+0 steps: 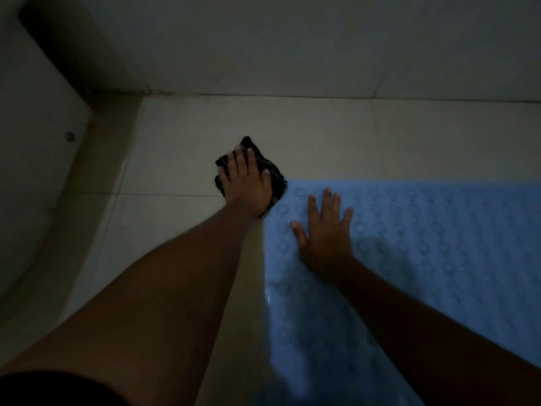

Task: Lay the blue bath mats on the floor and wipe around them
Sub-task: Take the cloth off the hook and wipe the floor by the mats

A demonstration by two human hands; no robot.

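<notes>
Blue bath mat [439, 259] under flat right hand [325, 232]; flat left hand [246, 183] presses cloth [276, 178].

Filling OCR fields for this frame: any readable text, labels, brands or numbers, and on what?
None: no text can be read in this frame.
The mat shows only raised circles.
The cloth under the left hand shows only a check weave.
The floor and wall bear no marks.
The picture is dim, so small print could be missed.
</notes>
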